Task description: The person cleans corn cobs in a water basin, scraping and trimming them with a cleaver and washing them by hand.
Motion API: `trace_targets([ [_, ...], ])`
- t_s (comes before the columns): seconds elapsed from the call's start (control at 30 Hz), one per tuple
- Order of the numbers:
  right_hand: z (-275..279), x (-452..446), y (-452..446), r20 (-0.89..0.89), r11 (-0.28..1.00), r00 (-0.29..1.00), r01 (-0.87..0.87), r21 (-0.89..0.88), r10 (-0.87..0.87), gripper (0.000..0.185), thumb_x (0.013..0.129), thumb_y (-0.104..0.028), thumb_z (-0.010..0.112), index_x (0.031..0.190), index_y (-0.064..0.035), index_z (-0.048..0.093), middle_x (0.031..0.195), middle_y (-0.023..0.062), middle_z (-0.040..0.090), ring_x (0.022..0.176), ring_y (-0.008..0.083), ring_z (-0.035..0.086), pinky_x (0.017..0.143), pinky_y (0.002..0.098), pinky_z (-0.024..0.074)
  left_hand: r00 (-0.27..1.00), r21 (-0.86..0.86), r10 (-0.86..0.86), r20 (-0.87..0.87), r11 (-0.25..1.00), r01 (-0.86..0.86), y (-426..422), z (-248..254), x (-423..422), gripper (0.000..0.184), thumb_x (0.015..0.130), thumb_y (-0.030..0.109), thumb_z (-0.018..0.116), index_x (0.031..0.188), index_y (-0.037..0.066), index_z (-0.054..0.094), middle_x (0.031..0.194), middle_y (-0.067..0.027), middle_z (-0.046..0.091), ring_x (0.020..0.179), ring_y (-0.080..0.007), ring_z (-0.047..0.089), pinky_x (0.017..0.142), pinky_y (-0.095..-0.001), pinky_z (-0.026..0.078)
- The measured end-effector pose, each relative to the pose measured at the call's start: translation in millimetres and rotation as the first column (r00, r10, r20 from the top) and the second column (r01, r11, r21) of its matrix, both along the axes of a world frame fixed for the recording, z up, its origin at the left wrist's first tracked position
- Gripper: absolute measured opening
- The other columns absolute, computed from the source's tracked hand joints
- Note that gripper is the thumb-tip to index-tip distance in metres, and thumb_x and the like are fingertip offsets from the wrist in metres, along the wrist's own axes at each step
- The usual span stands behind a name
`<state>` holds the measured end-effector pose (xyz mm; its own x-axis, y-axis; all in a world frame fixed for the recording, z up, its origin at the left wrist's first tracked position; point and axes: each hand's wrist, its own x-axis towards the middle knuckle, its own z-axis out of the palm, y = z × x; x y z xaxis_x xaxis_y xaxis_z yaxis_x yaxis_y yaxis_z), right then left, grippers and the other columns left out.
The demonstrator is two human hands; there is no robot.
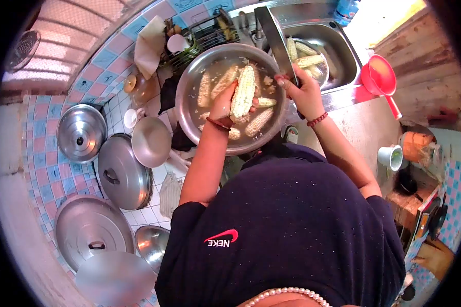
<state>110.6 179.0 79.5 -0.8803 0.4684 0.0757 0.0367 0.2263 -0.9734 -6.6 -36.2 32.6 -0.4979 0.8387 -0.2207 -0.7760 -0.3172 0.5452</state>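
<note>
Head view. Saw corn work apparently in mid-course. Noted several cobs (224, 81) lying in cloudy water in a wide metal basin (186, 115), with small loose bits among them. Spotted more cobs (308, 61) in a bowl inside the sink (339, 69), to the right of the basin. Judged the job partly done, with the cob in hand unfinished and perhaps others left. Could not tell finished cobs from untouched ones.

Found the cob in hand (244, 92) over the basin, clasped in the left hand (223, 105), with kernels showing along the upper side and the far end reaching beyond the fingers, away from the body. Read that grip as wrapped around the near part. Found the right hand (306, 94) closed around the handle of a knife (274, 42), blade raised near the basin's right rim, apart from the cob.
</note>
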Motion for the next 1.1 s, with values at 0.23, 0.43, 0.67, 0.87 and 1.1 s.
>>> trace_targets([
  [0.23,-22.5,48.2,106.7,-0.034,0.656,0.937,0.268,0.706,-0.347,0.059,0.085,-0.016,0.063,0.141,-0.0151,0.046,0.101,0.0193,0.066,0.09,0.0364,0.064,0.076,0.0435,0.0522,0.99,-0.028,0.119,0.074,0.993,-0.117,1.4,-0.3,5.0,0.047,0.104,0.036,0.035,0.131,0.0,0.049,0.113,-0.0196,0.065,0.087,-0.0275,0.067,0.073,-0.0406,0.059],
  [0.43,-135.3,126.4,172.8,0.332,0.566,0.821,-0.013,0.824,-0.465,0.06,0.082,-0.01,0.066,0.139,-0.0168,0.048,0.099,0.0168,0.063,0.092,0.0357,0.063,0.076,0.0459,0.0528,0.988,-0.129,0.154,-0.009,0.98,-0.154,-1.9,7.6,11.4,0.052,0.101,0.042,0.048,0.134,0.002,0.047,0.109,-0.0107,0.062,0.086,-0.0234,0.066,0.07,-0.0374,0.059],
  [0.67,-184.2,158.5,202.5,0.338,0.625,0.834,0.01,0.781,-0.437,0.06,0.081,-0.013,0.072,0.136,-0.0226,0.051,0.09,0.0163,0.062,0.086,0.0354,0.063,0.075,0.0458,0.052,0.99,-0.205,0.123,0.073,0.973,-0.106,28.3,8.4,18.3,0.046,0.098,0.031,0.055,0.132,0.001,0.048,0.106,-0.0157,0.064,0.089,-0.0276,0.067,0.074,-0.0399,0.059],
  [0.87,-162.8,154.4,197.7,0.391,0.659,0.805,0.0,0.752,-0.446,0.052,0.081,-0.021,0.073,0.13,-0.018,0.057,0.091,0.0177,0.062,0.087,0.0353,0.062,0.079,0.0443,0.0519,0.996,-0.231,0.078,0.053,0.971,-0.063,64.3,6.8,21.5,0.041,0.103,0.033,0.047,0.126,0.001,0.052,0.106,-0.0174,0.066,0.089,-0.0278,0.069,0.074,-0.0395,0.06],
  [1.1,-77.7,77.4,144.7,0.105,0.861,0.961,0.179,0.477,-0.258,0.026,0.092,-0.024,0.064,0.111,-0.0071,0.068,0.092,0.0121,0.067,0.084,0.0261,0.063,0.077,0.0353,0.0501,0.996,-0.241,0.021,-0.084,0.97,-0.04,101.6,14.5,28.1,0.038,0.102,0.026,0.048,0.128,-0.002,0.051,0.106,-0.0164,0.067,0.088,-0.0267,0.07,0.07,-0.0369,0.06],
])
